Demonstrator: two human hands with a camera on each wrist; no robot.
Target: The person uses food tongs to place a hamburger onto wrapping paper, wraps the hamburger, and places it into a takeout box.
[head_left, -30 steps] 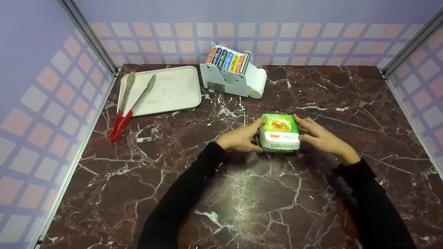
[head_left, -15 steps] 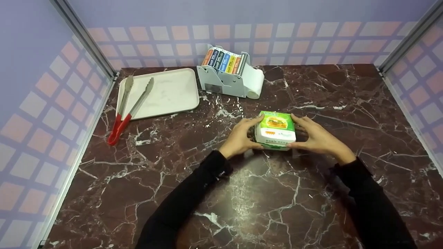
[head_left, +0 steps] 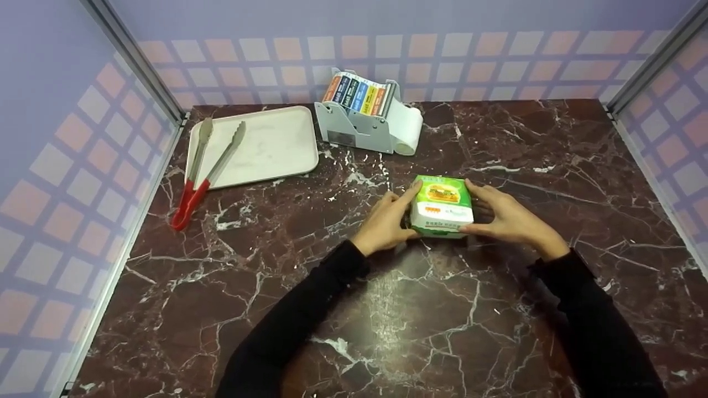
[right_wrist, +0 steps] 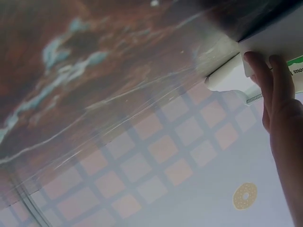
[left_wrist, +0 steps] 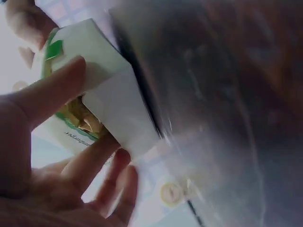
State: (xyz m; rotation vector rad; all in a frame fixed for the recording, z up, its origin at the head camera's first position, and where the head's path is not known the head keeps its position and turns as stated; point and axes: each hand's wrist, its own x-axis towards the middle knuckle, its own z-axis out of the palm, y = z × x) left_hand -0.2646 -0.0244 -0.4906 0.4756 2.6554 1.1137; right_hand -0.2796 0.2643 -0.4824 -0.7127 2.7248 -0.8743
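A green and white burger box (head_left: 441, 207), with a burger picture on its lid, stands closed on the marble-patterned table. My left hand (head_left: 385, 222) holds its left side, thumb at the near corner and index finger up by the lid's edge. On the opposite side my right hand (head_left: 508, 221) grips the box, its thumb against the near right corner. Through a side gap of the burger box (left_wrist: 109, 75), the left wrist view shows something brown inside. Only the right hand's fingers (right_wrist: 281, 87) along the box's white lower part show in the right wrist view.
A white tray (head_left: 276, 146) lies at the back left, with red-handled metal tongs (head_left: 193, 190) resting across its left part. A grey label dispenser (head_left: 359, 127) carrying a roll of coloured labels stands at the back middle. Patterned walls (head_left: 470, 61) enclose the table (head_left: 387, 331).
The burger box has shifted slightly left and away from me over the last second. My right thumb has come down to its near corner. In the last half second hardly anything has moved.
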